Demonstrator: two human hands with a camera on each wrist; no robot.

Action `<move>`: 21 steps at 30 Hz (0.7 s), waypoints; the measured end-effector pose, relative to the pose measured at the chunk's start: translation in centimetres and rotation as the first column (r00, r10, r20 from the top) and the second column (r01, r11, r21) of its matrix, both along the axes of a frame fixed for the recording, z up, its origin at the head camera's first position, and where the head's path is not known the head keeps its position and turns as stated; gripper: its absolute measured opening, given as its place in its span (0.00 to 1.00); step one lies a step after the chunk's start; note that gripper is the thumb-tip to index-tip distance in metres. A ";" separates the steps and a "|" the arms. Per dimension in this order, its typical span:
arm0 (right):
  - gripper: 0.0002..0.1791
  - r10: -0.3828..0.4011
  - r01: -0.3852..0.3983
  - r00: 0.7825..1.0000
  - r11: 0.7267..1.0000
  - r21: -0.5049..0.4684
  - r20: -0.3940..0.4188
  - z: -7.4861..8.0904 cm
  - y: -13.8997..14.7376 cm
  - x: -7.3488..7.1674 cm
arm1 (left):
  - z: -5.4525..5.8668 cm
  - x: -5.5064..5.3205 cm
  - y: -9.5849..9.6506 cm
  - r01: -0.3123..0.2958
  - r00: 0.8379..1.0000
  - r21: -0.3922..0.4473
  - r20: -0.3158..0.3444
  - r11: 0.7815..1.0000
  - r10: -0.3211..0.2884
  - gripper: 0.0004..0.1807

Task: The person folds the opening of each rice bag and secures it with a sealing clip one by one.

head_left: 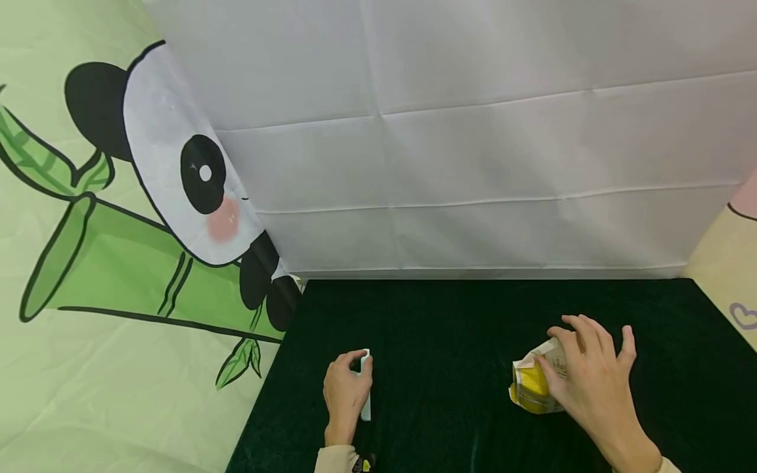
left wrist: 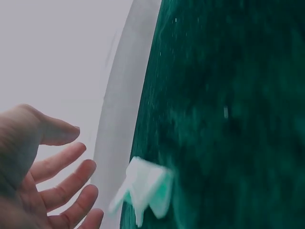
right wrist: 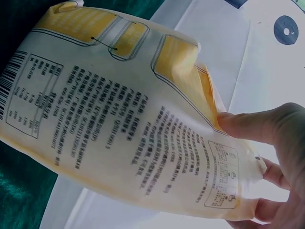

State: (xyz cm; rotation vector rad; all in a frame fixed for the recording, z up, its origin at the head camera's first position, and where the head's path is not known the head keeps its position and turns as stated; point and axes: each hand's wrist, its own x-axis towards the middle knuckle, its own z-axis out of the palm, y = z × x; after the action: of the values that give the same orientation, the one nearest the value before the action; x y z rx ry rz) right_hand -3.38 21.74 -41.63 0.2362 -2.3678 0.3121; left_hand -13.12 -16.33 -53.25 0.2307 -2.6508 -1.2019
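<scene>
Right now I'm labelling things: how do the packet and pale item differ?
The packet is larger than the pale item. The packet is yellow and whitish; the pale item, whitish green. The packet carries printed text; the pale item shows none. Both have light surfaces.

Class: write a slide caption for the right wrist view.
Right hand holding a printed packet, dark green cloth behind.

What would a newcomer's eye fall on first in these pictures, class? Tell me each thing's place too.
Probably the big panda drawing on the pale green backdrop at the left of the head view. Next comes the yellow-and-white bag in the person's right grip, over the right side of the dark green table. A small pale strip beside the left grip is easier to miss.
</scene>
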 end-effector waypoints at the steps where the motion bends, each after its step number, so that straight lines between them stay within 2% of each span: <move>1: 0.49 0.004 -0.003 1.000 1.000 0.002 -0.003 0.1 0.1 -0.2 | 0.0 0.0 -0.2 -0.011 1.000 -0.008 0.013 1.000 0.012 0.12; 4: 0.47 0.015 -0.015 1.000 1.000 0.001 -0.004 0.2 0.4 -0.6 | -0.2 -0.1 -0.7 -0.032 0.998 -0.036 0.050 0.999 0.034 0.14; 6: 0.38 0.027 -0.027 1.000 1.000 -0.008 0.004 0.3 0.6 -0.7 | -0.1 -0.1 -0.9 -0.046 0.996 -0.049 0.068 0.998 0.049 0.15; 8: 0.38 0.029 -0.029 1.000 0.999 -0.014 0.010 0.3 0.8 -0.9 | -0.1 -0.1 -1.1 -0.059 0.995 -0.056 0.081 0.997 0.064 0.16; 11: 0.39 0.033 -0.033 0.999 0.999 -0.022 0.015 0.4 1.0 -1.3 | -0.1 -0.2 -1.2 -0.077 0.991 -0.070 0.105 0.995 0.084 0.18; 13: 0.47 0.037 -0.037 0.999 0.999 -0.024 0.010 0.4 1.1 -1.6 | -0.2 -0.3 -1.3 -0.073 0.987 -0.086 0.135 0.994 0.084 0.19; 18: 0.46 0.058 -0.057 0.998 0.998 -0.032 0.009 0.5 1.5 -2.2 | -0.3 -0.5 -1.4 -0.038 0.972 -0.106 0.226 0.994 0.061 0.23; 21: 0.47 0.060 -0.060 0.998 0.998 -0.034 0.016 0.5 1.6 -2.6 | -0.2 -0.6 -1.4 -0.035 0.965 -0.107 0.256 0.994 0.061 0.23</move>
State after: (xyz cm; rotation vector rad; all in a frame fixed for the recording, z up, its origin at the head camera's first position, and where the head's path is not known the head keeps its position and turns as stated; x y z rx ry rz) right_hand -5.96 23.35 -41.13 0.2902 -2.3735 0.3831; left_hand -13.69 -17.69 -53.48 0.4615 -2.8997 -1.0842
